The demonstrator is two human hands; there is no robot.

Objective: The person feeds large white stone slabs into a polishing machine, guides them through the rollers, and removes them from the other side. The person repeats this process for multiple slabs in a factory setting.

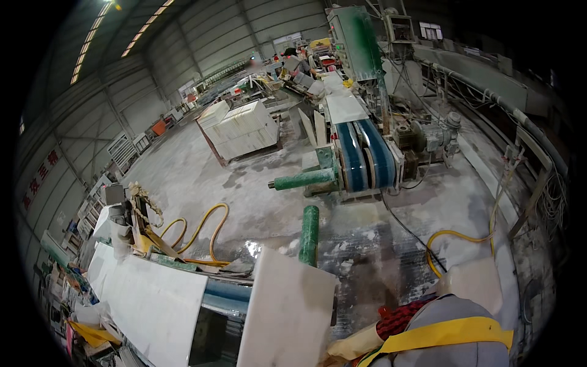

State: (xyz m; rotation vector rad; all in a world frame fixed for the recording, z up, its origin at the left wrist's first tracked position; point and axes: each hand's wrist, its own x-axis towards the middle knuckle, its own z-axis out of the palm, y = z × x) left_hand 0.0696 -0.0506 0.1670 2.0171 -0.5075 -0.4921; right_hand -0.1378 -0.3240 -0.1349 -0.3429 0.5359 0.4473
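A white stone slab (287, 312) stands tilted at the lower middle, overlapping the end of the near blue belt conveyor (227, 290). Beside the slab's right lower edge is a cream sleeve or glove (356, 344), joined to a red checked sleeve (400, 319). A grey garment with a yellow strap (449, 333) fills the lower right, with another cream piece (474, 284) behind it. Whether this clothing is mine or a co-worker's cannot be told. No fingers of my left or right hand show, and any grip on the slab is hidden.
Another white slab (150, 300) lies on the near conveyor. A green roller (310, 235) projects beyond it. Across the wet floor is a second blue belt conveyor (367, 156) with motors (428, 136). Stacked slabs (244, 131), yellow hoses (211, 226) and a black cable (409, 229) are around it.
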